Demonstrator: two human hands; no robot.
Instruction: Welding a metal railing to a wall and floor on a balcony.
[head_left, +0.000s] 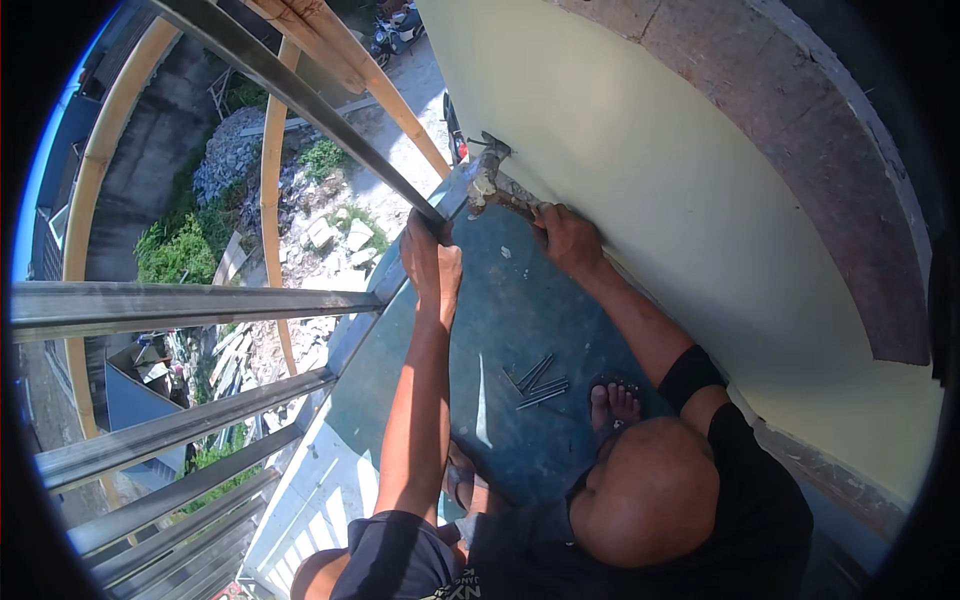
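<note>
My left hand [431,262] is closed round the lower end of a square metal bar [330,125], where it meets the metal rail along the floor's edge. My right hand [568,238] grips the handle of a hammer [487,180] close to the pale wall. Its head looks crusted with cement or paint and lies at the corner of rail and wall, just right of my left hand. The fingers of my right hand partly hide the handle. Several short thin metal rods [540,385] lie on the blue-green floor [500,310] between my arms.
More metal bars [200,305] of the railing run along the left. Beyond them stand bamboo poles [272,200], with rubble [330,240] on the ground far below. A pale yellow wall [690,190] bounds the right. My sandalled foot [612,403] rests near the rods.
</note>
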